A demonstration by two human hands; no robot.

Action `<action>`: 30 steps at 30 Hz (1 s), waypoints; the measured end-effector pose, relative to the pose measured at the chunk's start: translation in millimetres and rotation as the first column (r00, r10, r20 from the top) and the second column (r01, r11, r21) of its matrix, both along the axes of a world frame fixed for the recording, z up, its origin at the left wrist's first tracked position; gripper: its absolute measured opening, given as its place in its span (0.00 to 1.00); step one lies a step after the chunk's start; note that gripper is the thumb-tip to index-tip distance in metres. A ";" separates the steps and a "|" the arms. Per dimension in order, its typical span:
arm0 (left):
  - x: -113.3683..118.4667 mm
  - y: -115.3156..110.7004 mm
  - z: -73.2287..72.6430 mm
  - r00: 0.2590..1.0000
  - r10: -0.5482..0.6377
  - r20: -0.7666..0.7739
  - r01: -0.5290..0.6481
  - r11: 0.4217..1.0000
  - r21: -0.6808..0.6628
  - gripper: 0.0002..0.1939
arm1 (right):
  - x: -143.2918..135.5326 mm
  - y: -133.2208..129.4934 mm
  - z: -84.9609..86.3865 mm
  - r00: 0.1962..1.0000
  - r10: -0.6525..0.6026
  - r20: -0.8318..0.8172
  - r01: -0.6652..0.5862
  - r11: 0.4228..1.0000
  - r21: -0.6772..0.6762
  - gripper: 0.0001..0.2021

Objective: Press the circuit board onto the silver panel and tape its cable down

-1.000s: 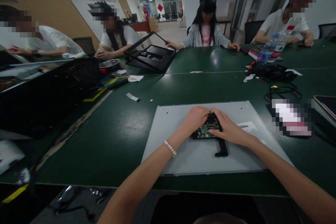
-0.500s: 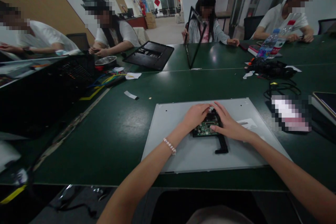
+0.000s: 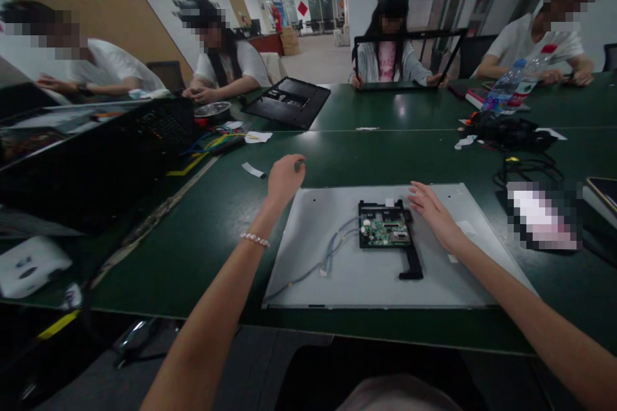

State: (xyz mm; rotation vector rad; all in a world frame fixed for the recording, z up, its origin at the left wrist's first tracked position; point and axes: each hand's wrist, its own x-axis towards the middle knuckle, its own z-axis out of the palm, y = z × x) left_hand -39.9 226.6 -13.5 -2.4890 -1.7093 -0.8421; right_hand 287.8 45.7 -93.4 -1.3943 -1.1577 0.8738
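A light grey flat panel (image 3: 332, 289) lies on the green table in front of me. On it rests a black plastic bracket (image 3: 412, 263) with a green circuit board (image 3: 385, 232) set in it. Grey-blue wires (image 3: 315, 268) trail from the board's left side across the panel. My left hand (image 3: 286, 176) is off the panel's far left corner, fingers loosely curled with a gap showing between them and the thumb; I see nothing in it. Just right of the bracket, my right hand (image 3: 434, 209) is open, its fingers stretched out, holding nothing.
A white strip (image 3: 254, 170) lies left of my left hand. To the left stands a black computer case (image 3: 96, 173). At right are a phone (image 3: 542, 215), black cables (image 3: 530, 170) and plastic bottles (image 3: 504, 87). Across the table, a person holds a black frame (image 3: 357, 58).
Both hands have come off the circuit board; the left moved left past the panel's corner, the right slightly right. The wires now show. The person opposite has turned the black frame wide.
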 end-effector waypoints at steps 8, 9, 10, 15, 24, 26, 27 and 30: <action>-108.6 16.7 -14.8 0.919 0.291 -0.267 -0.319 0.945 -0.068 0.22 | -4.2 -4.3 -4.1 0.999 -0.027 -0.038 0.028 1.000 0.007 0.28; -112.7 18.3 -15.6 0.910 0.285 -0.301 -0.323 0.942 -0.086 0.23 | -3.9 -4.3 -4.2 0.999 -0.031 -0.037 0.031 1.000 0.004 0.28; -114.7 20.2 -15.8 0.900 0.282 -0.331 -0.332 0.937 -0.104 0.23 | -3.7 -4.3 -4.1 0.999 -0.035 -0.035 0.035 0.999 0.000 0.28; -103.8 25.4 -11.5 0.841 0.320 -0.437 -0.418 0.897 -0.147 0.18 | -3.6 -3.4 -3.5 0.999 -0.037 -0.013 0.037 0.999 -0.005 0.31; -79.7 15.0 -0.6 0.824 0.341 -0.453 -0.417 0.906 -0.075 0.21 | 0.2 -1.7 -12.5 0.997 -0.003 0.082 -0.001 0.999 0.047 0.31; -68.6 -0.9 7.7 0.834 0.309 -0.456 -0.362 0.932 -0.031 0.21 | -0.5 -3.2 -10.6 0.992 0.010 0.129 -0.019 0.997 0.069 0.31; -60.9 -13.5 12.1 0.837 0.288 -0.466 -0.332 0.943 -0.015 0.21 | -1.7 -4.4 -8.2 0.987 0.021 0.156 -0.034 0.996 0.083 0.31; -32.2 -68.6 21.7 0.838 0.157 -0.523 -0.182 0.983 0.004 0.19 | -9.4 -10.3 4.3 0.971 0.045 0.233 -0.076 0.989 0.128 0.29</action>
